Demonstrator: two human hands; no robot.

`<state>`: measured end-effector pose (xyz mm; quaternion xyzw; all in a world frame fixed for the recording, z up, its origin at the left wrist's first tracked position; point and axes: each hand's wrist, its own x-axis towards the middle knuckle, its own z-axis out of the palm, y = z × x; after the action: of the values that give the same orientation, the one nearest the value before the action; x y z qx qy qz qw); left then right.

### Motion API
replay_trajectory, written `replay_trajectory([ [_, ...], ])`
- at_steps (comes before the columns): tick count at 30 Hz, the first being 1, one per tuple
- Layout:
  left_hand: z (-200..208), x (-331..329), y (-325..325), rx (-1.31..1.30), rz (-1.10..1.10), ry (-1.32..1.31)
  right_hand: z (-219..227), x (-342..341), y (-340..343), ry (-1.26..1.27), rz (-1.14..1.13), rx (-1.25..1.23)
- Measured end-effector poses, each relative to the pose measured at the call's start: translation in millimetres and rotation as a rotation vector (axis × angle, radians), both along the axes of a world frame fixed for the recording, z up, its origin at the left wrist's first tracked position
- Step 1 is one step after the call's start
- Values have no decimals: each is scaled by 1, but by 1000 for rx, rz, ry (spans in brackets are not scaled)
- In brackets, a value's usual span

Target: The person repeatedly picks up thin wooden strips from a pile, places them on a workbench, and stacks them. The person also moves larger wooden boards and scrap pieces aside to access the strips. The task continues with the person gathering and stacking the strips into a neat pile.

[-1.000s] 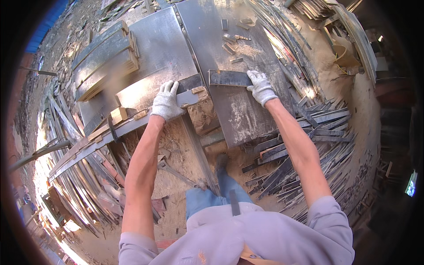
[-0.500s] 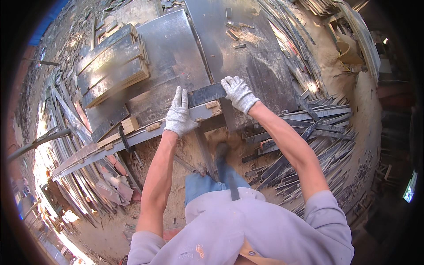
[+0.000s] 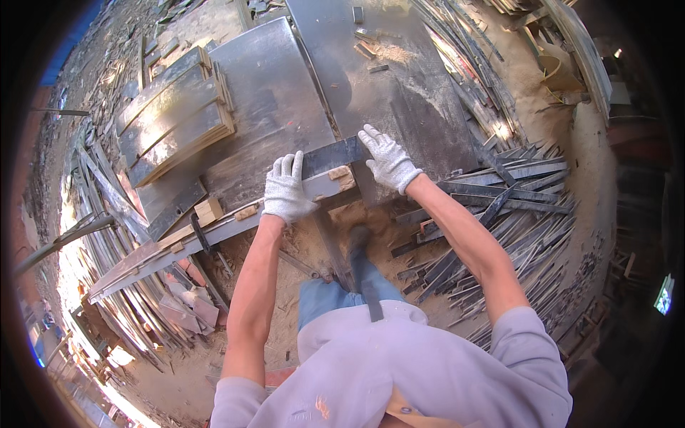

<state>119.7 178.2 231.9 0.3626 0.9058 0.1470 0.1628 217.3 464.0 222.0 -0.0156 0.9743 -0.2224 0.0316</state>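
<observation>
A short dark board [image 3: 330, 157] lies along the near edge of the work table, between my two gloved hands. My left hand [image 3: 287, 191] rests at its left end, fingers stretched and slightly spread, the thumb pointing right by the metal rail [image 3: 178, 255]. Against the board's right end is my right hand [image 3: 389, 160], its fingers extended forward and the thumb apart on the near side. Neither hand is wrapped round the board. The undersides of both palms are hidden.
Stacked dark-faced plywood pieces [image 3: 178, 118] sit on the table's left part. Small offcuts and sawdust [image 3: 392, 53] lie on the far panel. A wooden block [image 3: 208, 211] stands near the rail. Piles of thin strips [image 3: 492, 235] cover the ground right and left.
The fingers of my left hand have spread from close together. My right hand's fingers have straightened from a bend at the board's end. The board stays nearly in place.
</observation>
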Motion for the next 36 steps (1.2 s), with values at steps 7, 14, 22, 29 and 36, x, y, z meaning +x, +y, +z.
replay_trajectory([
  [7, -4, -11, 0, -23, -3, 55, -4, 107, 0, 98, -250, -76],
  [14, 3, -93, 22, -60, -21, 130, 15, 165, -24, 84, -327, -111],
  [22, 9, -116, 38, -150, 40, 16, 56, 271, -48, -25, -577, -150],
  [29, -16, -73, 6, -20, 59, -112, 33, 295, -100, -79, -669, -267],
  [36, 51, 18, 10, 355, -112, -28, 84, 197, -102, 251, -661, -343],
])
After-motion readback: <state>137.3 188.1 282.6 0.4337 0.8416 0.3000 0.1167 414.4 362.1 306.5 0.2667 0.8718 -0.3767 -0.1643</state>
